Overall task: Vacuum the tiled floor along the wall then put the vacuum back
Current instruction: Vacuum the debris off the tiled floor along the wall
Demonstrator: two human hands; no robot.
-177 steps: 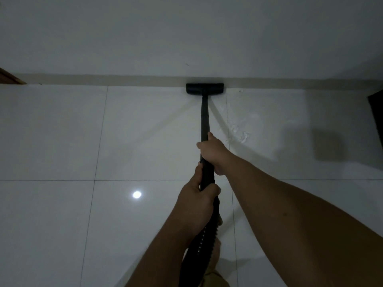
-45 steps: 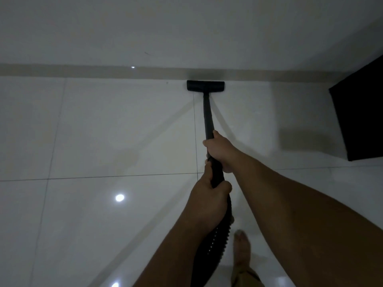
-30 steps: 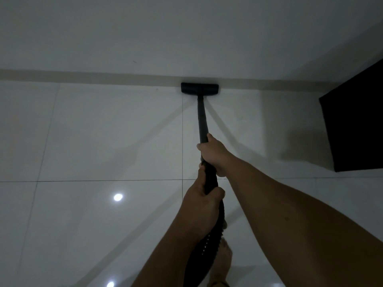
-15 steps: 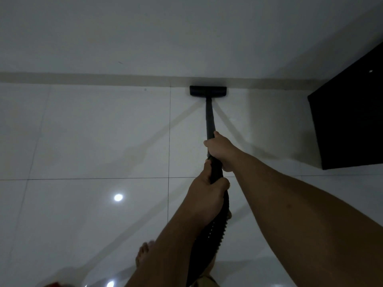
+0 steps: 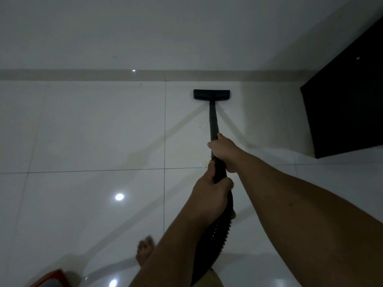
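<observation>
Pulled back from the skirting since half a second ago, the floor head (image 5: 211, 94) now sits just off the wall on the tiled floor (image 5: 93, 125), nearer the dark cabinet (image 5: 344, 96). Right hand (image 5: 224, 151) grips the wand (image 5: 213, 123) higher up, left hand (image 5: 211, 195) clenches it by the hose (image 5: 215, 241). Best kept flat, pushed squarely back to the skirting, strokes overlapping, catching the pale scraps (image 5: 202, 126) beside the wand.
</observation>
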